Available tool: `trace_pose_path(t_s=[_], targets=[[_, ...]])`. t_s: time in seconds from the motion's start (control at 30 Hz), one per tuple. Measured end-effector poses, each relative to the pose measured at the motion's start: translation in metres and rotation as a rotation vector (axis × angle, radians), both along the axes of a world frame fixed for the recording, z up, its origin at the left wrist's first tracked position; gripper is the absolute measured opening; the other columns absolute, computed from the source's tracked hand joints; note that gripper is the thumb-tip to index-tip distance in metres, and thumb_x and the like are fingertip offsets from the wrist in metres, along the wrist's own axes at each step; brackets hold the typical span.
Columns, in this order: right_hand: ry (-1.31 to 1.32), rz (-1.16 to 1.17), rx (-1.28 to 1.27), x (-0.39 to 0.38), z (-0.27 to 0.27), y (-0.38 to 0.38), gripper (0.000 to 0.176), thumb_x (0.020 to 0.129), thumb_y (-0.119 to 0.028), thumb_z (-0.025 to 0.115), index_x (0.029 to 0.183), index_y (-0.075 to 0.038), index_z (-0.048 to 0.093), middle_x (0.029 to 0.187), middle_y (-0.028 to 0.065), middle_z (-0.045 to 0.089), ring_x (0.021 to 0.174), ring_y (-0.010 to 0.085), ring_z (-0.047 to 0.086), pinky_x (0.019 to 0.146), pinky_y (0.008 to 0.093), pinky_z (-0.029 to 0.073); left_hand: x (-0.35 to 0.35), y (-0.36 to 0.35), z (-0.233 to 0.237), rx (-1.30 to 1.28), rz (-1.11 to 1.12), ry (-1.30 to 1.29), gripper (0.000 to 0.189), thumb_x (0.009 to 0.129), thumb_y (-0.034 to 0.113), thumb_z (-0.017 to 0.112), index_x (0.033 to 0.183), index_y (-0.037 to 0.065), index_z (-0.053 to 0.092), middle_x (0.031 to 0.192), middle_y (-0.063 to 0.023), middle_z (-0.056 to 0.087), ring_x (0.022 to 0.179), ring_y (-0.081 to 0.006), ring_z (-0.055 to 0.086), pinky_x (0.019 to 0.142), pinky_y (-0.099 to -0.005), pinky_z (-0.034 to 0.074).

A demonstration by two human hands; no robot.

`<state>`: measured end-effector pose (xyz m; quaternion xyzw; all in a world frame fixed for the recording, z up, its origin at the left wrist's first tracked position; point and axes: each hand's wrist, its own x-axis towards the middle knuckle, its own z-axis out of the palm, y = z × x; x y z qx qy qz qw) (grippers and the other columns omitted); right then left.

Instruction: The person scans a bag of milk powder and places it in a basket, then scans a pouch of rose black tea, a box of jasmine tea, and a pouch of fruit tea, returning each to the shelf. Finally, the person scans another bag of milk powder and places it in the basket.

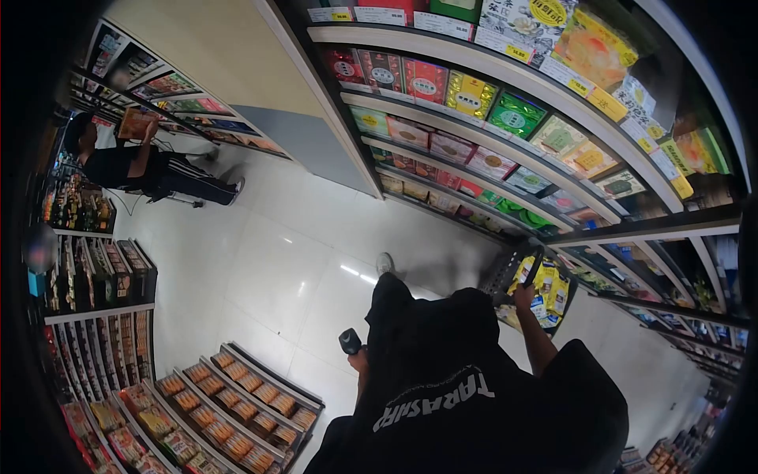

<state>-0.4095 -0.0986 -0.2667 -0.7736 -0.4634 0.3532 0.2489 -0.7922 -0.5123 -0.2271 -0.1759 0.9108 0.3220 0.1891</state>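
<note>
Right of centre, the right hand is closed around a slim dark device, held just above a wire basket of yellow packets at the foot of the long shelves of boxed goods that curve across the upper right. Lower centre, the left hand grips a small dark gadget over the pale tiled floor, beside the wearer's black shirt and shoe. A low rack of orange packs fills the lower left, and another person in black stands at the shelves in the upper left.

Black scanner; dark handset; yellow packets; white-lettered black top.
</note>
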Motion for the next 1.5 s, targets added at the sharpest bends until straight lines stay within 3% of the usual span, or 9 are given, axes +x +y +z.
trace_pose_path(t_s=[0.2,0.37,0.47,0.6,0.7,0.97,1.23,1.43,1.5], targets=[[-0.148,0.000,-0.016,0.004,-0.082,-0.007,0.037,0.075,-0.003,0.059,0.111,-0.001,0.048,0.077,0.0087,0.057,0.057,0.0173,0.057,0.049,0.0344,0.045,-0.148,0.073,0.047,0.361,-0.021,-0.090,0.008,0.073,0.004,0.068,0.077,-0.003,0.067,0.064,-0.0113,0.065,0.048,-0.0189,0.061,0.045,-0.0315,0.047],[0.082,-0.037,-0.190,-0.070,0.016,-0.018,0.056,0.074,-0.005,0.062,0.126,-0.001,0.043,0.076,0.0084,0.057,0.061,0.0181,0.058,0.050,0.0345,0.045,-0.253,0.093,0.016,0.429,-0.121,-0.156,0.006,0.073,0.002,0.067,0.073,-0.003,0.064,0.061,-0.0089,0.063,0.046,-0.0154,0.058,0.042,-0.0289,0.044],[0.065,-0.008,-0.226,-0.099,0.033,-0.022,0.045,0.074,-0.005,0.063,0.117,-0.003,0.049,0.078,0.0092,0.058,0.063,0.0191,0.061,0.053,0.0351,0.047,-0.296,0.103,0.009,0.401,-0.198,-0.148,0.006,0.074,0.003,0.067,0.074,-0.003,0.065,0.061,-0.0082,0.062,0.046,-0.0150,0.058,0.042,-0.0286,0.043],[-0.015,-0.020,-0.331,-0.106,0.006,-0.047,0.043,0.072,-0.007,0.060,0.114,-0.002,0.056,0.100,0.0166,0.066,0.095,0.0323,0.065,0.081,0.0404,0.051,-0.325,0.126,0.019,0.377,-0.195,-0.231,0.005,0.074,0.002,0.067,0.074,-0.002,0.064,0.060,-0.0075,0.061,0.044,-0.0148,0.057,0.040,-0.0282,0.042],[-0.241,0.084,-0.297,-0.120,0.013,-0.071,0.041,0.074,-0.008,0.059,0.114,-0.004,0.056,0.102,0.0198,0.066,0.099,0.0365,0.065,0.086,0.0432,0.050,-0.331,0.143,0.016,0.357,-0.220,-0.272,0.006,0.074,0.001,0.067,0.073,-0.001,0.062,0.059,-0.0068,0.060,0.044,-0.0147,0.056,0.040,-0.0283,0.042],[-0.195,0.063,-0.247,-0.158,0.043,-0.091,0.043,0.075,-0.011,0.059,0.116,0.000,0.055,0.098,0.0249,0.066,0.101,0.0414,0.064,0.084,0.0466,0.050,-0.313,0.183,0.010,0.426,-0.352,-0.347,0.005,0.074,0.002,0.067,0.075,-0.002,0.064,0.059,-0.0071,0.060,0.045,-0.0155,0.057,0.041,-0.0277,0.043],[-0.564,0.172,0.195,-0.231,0.113,-0.025,0.063,0.074,-0.009,0.065,0.134,-0.003,0.047,0.139,0.0260,0.045,0.126,0.0445,0.044,0.106,0.0495,0.036,-0.315,0.171,-0.012,0.401,-0.373,-0.361,0.004,0.074,0.002,0.066,0.073,-0.002,0.065,0.058,-0.0069,0.060,0.044,-0.0153,0.056,0.039,-0.0276,0.043],[-0.722,0.508,0.671,-0.323,0.201,0.100,0.047,0.076,-0.006,0.061,0.123,-0.003,0.059,0.132,0.0212,0.052,0.127,0.0402,0.043,0.108,0.0475,0.034,-0.317,0.135,-0.029,0.444,-0.306,-0.357,0.006,0.073,0.003,0.067,0.071,-0.001,0.064,0.057,-0.0067,0.059,0.042,-0.0154,0.055,0.038,-0.0280,0.042],[-0.572,0.510,0.750,-0.355,0.225,0.141,0.046,0.079,-0.007,0.059,0.125,-0.006,0.058,0.131,0.0181,0.054,0.119,0.0383,0.053,0.100,0.0480,0.042,-0.317,0.125,-0.026,0.421,-0.292,-0.340,0.006,0.073,0.003,0.067,0.071,-0.001,0.063,0.057,-0.0071,0.059,0.042,-0.0156,0.056,0.038,-0.0281,0.042]])
